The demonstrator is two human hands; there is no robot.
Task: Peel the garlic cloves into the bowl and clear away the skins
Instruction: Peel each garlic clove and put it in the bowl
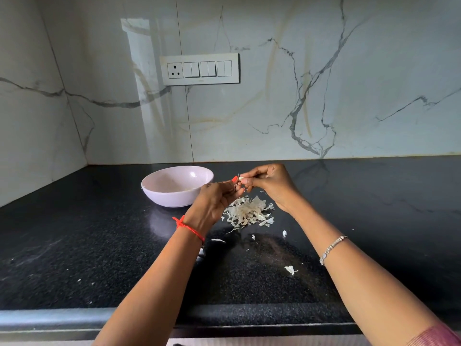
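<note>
A pale pink bowl [159, 193] stands on the black counter at the left of my hands, with peeled cloves barely visible inside. Both hands meet above the counter just right of the bowl. My right hand [270, 183] pinches a small white garlic clove [241, 178] at its fingertips. My left hand [214, 201] has its fingers curled against the same clove, thumb nail at its tip. Below the hands lies a heap of papery garlic skins [247, 212].
Loose skin scraps [290, 269] are scattered on the black granite counter [74, 245] nearer its front edge. A marble wall with a switch panel [199, 69] stands behind, and a side wall closes the left corner.
</note>
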